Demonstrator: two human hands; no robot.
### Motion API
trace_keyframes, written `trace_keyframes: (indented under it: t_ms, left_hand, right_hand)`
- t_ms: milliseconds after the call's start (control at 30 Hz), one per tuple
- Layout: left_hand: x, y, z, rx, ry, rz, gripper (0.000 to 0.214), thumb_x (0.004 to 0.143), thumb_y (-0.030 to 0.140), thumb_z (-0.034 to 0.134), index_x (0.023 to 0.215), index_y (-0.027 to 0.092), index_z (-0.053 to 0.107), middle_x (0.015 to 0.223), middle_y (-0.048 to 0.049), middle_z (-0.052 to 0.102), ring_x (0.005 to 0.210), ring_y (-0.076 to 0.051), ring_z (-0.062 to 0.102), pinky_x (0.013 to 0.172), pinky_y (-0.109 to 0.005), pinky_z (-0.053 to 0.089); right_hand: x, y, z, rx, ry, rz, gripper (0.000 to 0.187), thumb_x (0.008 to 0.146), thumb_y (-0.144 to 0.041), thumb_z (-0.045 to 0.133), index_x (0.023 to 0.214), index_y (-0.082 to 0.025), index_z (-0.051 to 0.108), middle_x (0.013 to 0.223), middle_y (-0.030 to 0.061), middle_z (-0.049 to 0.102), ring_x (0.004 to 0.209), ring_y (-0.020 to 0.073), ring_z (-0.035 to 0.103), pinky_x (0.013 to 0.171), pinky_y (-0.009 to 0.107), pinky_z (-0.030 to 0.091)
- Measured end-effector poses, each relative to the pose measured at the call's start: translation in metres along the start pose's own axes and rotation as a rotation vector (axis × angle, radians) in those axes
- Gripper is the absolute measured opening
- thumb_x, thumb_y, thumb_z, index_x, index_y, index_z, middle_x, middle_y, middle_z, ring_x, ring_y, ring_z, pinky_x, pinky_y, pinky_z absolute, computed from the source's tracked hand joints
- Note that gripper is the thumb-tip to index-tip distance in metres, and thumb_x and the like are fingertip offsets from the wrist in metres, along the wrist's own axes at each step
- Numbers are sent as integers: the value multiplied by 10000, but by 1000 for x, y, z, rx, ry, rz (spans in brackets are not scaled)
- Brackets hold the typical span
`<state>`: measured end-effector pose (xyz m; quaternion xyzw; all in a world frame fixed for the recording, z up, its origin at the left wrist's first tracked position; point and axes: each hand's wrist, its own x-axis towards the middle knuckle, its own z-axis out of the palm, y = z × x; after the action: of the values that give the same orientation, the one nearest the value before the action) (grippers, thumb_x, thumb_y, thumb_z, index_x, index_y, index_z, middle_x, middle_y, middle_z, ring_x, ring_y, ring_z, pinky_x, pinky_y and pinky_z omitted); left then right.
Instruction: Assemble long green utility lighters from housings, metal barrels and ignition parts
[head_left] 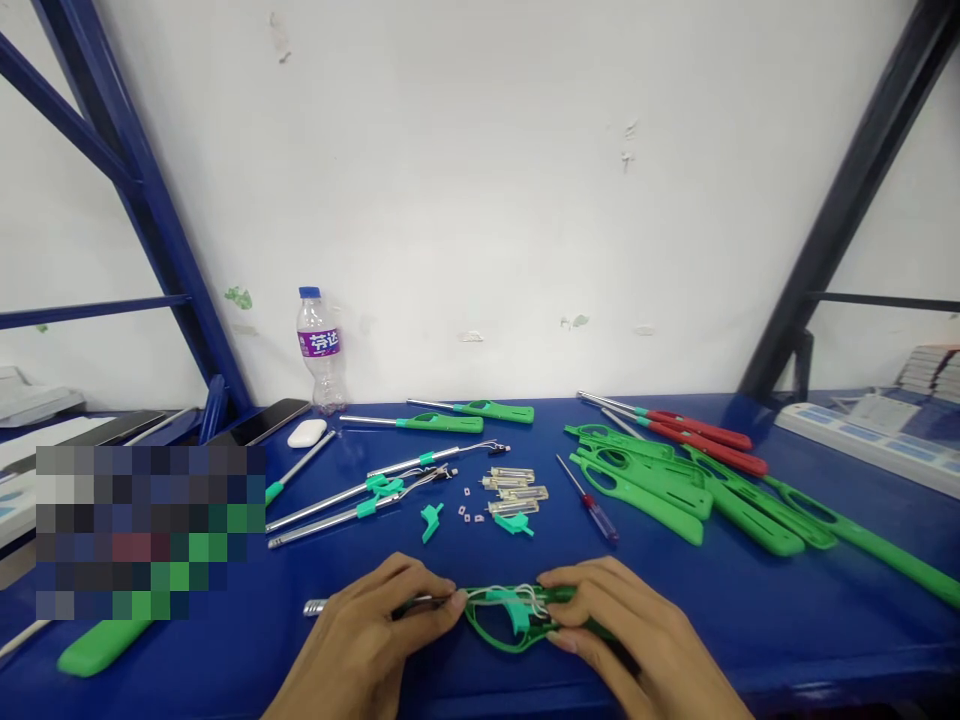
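Near the table's front edge lies an opened green lighter casing (495,643) with a loop-shaped opening. A teal trigger (516,608) and thin white wires (536,597) sit in it. My left hand (375,620) pinches the casing's left end, where a metal tube (315,607) runs beneath the fingers and its tip pokes out to the left. The fingers of my right hand (622,625) close round the casing's right end by the wires and hide most of the handle. Beyond my hands are two loose teal triggers (432,520) and several clear fuel tanks (517,493).
Metal tubes with wires (345,520) lie left of centre. Small pink pieces (466,492) are beside the tanks. A screwdriver (596,510), green casing halves (645,475) and red lighters (697,430) lie to the right. A bottle (319,350) stands at the wall; a white case (307,433) lies near it.
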<state>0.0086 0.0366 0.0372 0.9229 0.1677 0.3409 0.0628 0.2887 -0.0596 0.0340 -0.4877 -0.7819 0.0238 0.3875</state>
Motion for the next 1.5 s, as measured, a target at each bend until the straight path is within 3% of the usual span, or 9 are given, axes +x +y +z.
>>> trace_keyframes:
  t_ms: [167,267,467,600,733,933,1133,1367,1500]
  left_hand:
    - [1,4,10,-357,31,-480,241,1033,209,614,988,325,821,996,-15,779,911,-173,764,784,-239,632]
    - [4,7,7,-448,28,-639,146,1007,280,685,932,307,808,988,-18,763,918,-189,774,767,-249,644]
    - [6,11,-9,-288,-12,-382,327,1067,246,524,1057,328,841,1027,-44,747,929,-182,728,831,-285,614]
    - [2,11,-8,-183,2,-365,361,1070,242,507,1081,376,842,1018,-26,724,844,-155,707,735,-239,587]
    - [-2,9,-5,-137,55,-289,527,1043,113,407,1156,417,823,993,1,721,806,-115,721,691,-194,549]
    - [8,15,-12,-214,19,-366,406,1020,111,542,1088,372,846,993,33,803,887,-112,787,800,-157,584]
    - [13,17,-9,-165,130,-331,373,987,125,555,905,319,862,919,2,774,775,-119,773,669,-163,565]
    - [14,15,-10,-138,43,-282,383,1015,111,531,963,285,868,943,-29,781,815,-143,785,694,-197,588]
    - [8,12,0,-158,97,-298,395,1042,144,505,971,304,859,964,-22,772,823,-145,773,696,-211,584]
  right_hand:
    - [-1,0,-1,10,3,14,234,1134,-368,533,984,-282,692,1070,-8,805,1071,173,768,891,214,608]
    - [-3,2,-1,15,-11,26,204,1126,-325,547,989,-281,691,1104,6,791,1065,185,760,891,237,611]
    - [-9,4,1,13,-53,34,168,1114,-242,549,1042,-276,697,1152,25,772,1124,206,731,952,279,600]
    - [-9,5,2,15,-65,48,148,1107,-235,565,1048,-278,694,1146,18,775,1155,212,720,978,291,592]
    - [-9,4,1,27,-48,32,144,1107,-227,562,1055,-278,686,1149,15,779,1158,213,721,959,294,596]
    - [-8,1,-1,45,-65,44,160,1100,-192,562,1050,-280,686,1132,13,777,1158,209,718,950,292,592]
    - [-7,-1,-3,57,-68,56,170,1092,-167,566,1050,-288,678,1150,0,771,1139,200,715,940,290,587]
    - [-5,-3,-4,51,-48,51,154,1090,-175,581,1046,-284,680,1150,0,781,1112,199,729,936,295,587]
    - [-5,-4,-4,54,-40,55,156,1088,-179,585,1035,-287,686,1145,-6,783,1103,194,734,926,288,589]
